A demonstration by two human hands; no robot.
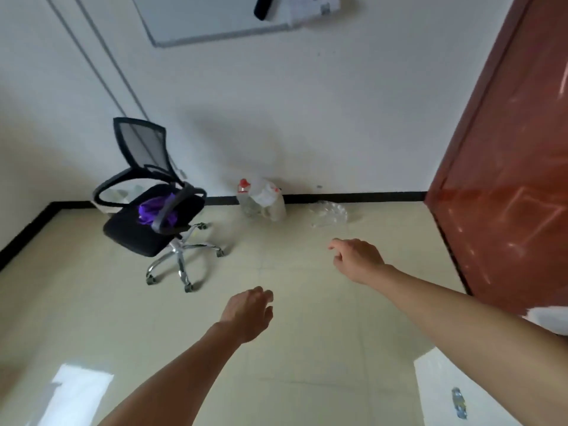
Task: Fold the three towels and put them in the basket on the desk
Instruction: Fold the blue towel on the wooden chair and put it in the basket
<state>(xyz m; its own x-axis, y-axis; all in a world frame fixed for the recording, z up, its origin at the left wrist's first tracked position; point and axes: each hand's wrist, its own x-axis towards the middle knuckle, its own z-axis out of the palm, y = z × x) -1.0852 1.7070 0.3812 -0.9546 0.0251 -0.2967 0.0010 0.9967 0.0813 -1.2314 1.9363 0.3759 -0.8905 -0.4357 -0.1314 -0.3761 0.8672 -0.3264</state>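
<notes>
Both hands empty: left hand [250, 312] loosely open at lower centre, right hand [358, 259] half-curled at centre right. Purple cloth [155, 210], probably a towel, lies bunched on the chair [144, 232] at centre left; no basket or desk in view. Risk: chair rolls when cloth is pulled, or cloth snags on the armrest [170, 207]

Beige tiled floor [307, 333]: office chair [153, 216], plastic bottles [261, 199], clear wrapping [329, 213] by wall.
</notes>
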